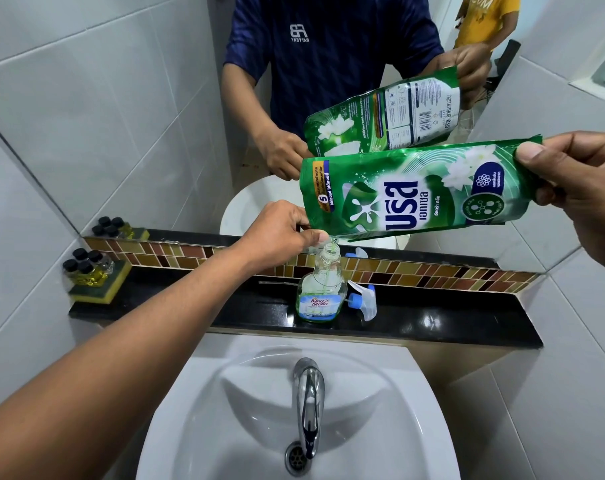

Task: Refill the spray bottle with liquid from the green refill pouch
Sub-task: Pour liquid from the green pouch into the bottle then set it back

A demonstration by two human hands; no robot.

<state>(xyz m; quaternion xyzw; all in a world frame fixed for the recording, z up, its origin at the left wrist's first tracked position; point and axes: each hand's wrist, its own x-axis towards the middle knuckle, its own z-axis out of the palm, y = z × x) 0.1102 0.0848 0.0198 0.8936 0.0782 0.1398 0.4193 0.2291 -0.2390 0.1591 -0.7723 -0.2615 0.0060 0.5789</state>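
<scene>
The clear spray bottle [321, 292] stands uncapped on the black ledge [432, 317] behind the sink, with a little green liquid at its bottom. The green refill pouch [408, 195] is held tilted on its side above it, its cut corner over the bottle's mouth. A thin green stream runs from that corner into the neck. My left hand [280, 233] pinches the pouch's lower corner at the spout. My right hand [578, 181] grips the pouch's raised far end. The white and blue spray trigger head [361, 301] lies on the ledge to the right of the bottle.
A white sink [225, 393] with a chrome tap [308, 403] lies below the ledge. Several small black-capped bottles on a yellow sponge [93, 275] stand at the ledge's left end. A wall mirror [346, 81] reflects me, the pouch and another person in yellow.
</scene>
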